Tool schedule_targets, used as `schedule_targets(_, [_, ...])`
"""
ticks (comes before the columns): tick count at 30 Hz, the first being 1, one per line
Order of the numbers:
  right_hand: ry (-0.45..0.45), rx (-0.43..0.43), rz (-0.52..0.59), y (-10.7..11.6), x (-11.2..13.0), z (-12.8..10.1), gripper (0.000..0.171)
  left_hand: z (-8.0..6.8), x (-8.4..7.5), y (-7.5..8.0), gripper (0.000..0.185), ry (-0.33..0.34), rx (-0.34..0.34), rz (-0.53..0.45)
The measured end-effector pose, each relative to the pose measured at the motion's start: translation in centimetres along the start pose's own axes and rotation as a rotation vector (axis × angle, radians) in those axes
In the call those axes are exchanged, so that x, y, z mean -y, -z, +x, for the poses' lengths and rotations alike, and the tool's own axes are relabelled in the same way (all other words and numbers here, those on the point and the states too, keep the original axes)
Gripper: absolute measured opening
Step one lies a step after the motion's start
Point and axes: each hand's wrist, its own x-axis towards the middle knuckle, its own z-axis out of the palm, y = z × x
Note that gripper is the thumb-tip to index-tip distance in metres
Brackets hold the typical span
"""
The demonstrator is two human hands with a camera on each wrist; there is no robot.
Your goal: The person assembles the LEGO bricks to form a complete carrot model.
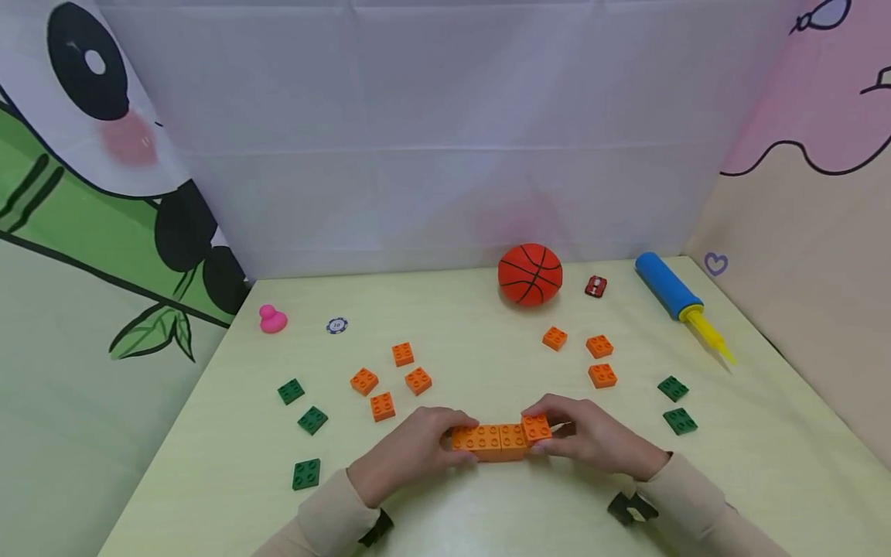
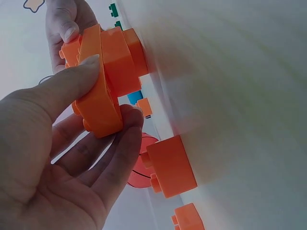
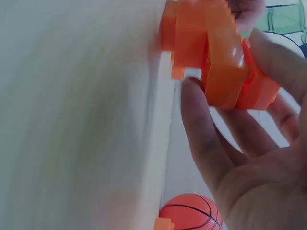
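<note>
A joined row of orange toy bricks (image 1: 487,441) lies across the front middle of the table, with more orange bricks (image 2: 132,52) stepped beneath it in the left wrist view. My left hand (image 1: 425,445) grips the row's left end, thumb on the near side and fingers behind. At the right end, my right hand (image 1: 592,437) pinches a small square orange brick (image 1: 537,428) that sits on top of the row. In the right wrist view that brick (image 3: 259,86) shows against the row's studded side, between the thumb and fingers.
Loose orange bricks (image 1: 382,406) lie left of centre, others (image 1: 602,376) at right. Green bricks (image 1: 306,474) sit at both sides. Along the back are a pink duck (image 1: 272,319), a poker chip (image 1: 337,326), a small basketball (image 1: 530,275), a red toy car (image 1: 595,286) and a blue-yellow pump (image 1: 668,286).
</note>
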Motion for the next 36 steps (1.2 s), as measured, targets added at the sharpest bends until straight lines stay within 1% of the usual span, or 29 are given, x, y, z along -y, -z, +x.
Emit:
schedule_targets(5, [0.005, -0.035, 0.023, -0.37, -0.28, 0.01, 0.048, -0.02, 0.02, -0.17, 0.045, -0.011, 0.0, 0.008])
schedule_targets(12, [-0.026, -0.016, 0.043, -0.18, -0.02, -0.37, 0.047, 0.1, -0.02, -0.2, 0.046, 0.003, 0.01, -0.002])
schedule_targets(18, [0.005, -0.038, 0.007, -0.21, 0.11, -0.26, 0.048, 0.06, -0.16, -0.15, 0.047, 0.004, 0.009, 0.007])
schedule_targets(23, [0.007, -0.039, -0.017, -0.09, 0.31, -0.21, 0.048, 0.07, -0.31, -0.09, 0.047, 0.007, 0.007, 0.01])
schedule_targets(28, [-0.01, -0.009, -0.057, 0.25, 0.47, -0.21, 0.05, 0.12, -0.38, -0.04, 0.046, 0.01, 0.007, 0.004])
schedule_targets(32, [-0.036, 0.012, -0.107, 0.41, 0.47, -0.14, 0.055, 0.17, -0.32, -0.05, 0.046, -0.005, 0.0, 0.007])
schedule_targets(34, [-0.05, 0.018, -0.114, 0.39, 0.42, -0.04, 0.056, 0.17, -0.24, -0.07, 0.046, -0.01, -0.001, 0.005])
schedule_targets(36, [-0.07, 0.017, -0.099, 0.32, 0.4, 0.07, 0.056, 0.16, -0.13, -0.12, 0.045, -0.01, -0.001, -0.001])
